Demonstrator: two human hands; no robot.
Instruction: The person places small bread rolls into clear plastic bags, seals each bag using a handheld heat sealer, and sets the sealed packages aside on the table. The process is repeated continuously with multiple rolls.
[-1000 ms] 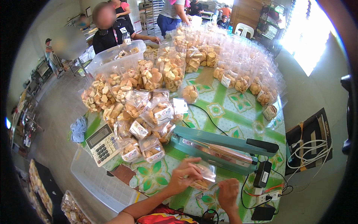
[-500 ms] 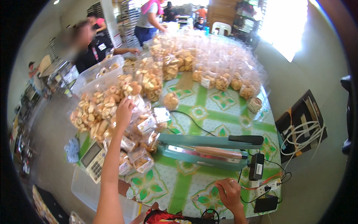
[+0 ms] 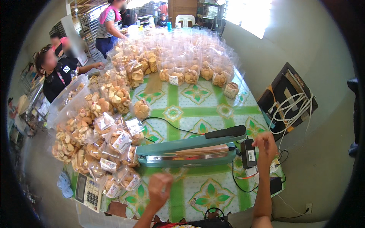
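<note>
In front of me, just below the near edge of a teal bar heat sealer [image 3: 186, 154], my left hand [image 3: 159, 189] hovers over the table. Its fingers bend loosely, with the thumb apart and nothing visible in them. My right hand [image 3: 266, 146] is raised over a black power adapter [image 3: 249, 154], right of the sealer's black handle [image 3: 226, 132]. Its fingers are curled together, and nothing shows in them. The sealer's arm is lifted at the handle end. Labelled clear bags of biscuits [image 3: 121, 142] are piled at the sealer's left end.
A calculator [image 3: 88, 192] and blue cloth [image 3: 64, 184] lie at the table's left edge. Many upright biscuit bags [image 3: 182, 64] fill the far end. A plastic tub [image 3: 70, 95] stands near a person in black [image 3: 57, 81]. Cords and a power strip [image 3: 274, 167] lie at right.
My left hand has left the biscuit bags and come down toward me, right of the pile. My right hand has risen from the near table edge to beside the sealer's handle. The view has shifted rightward.
</note>
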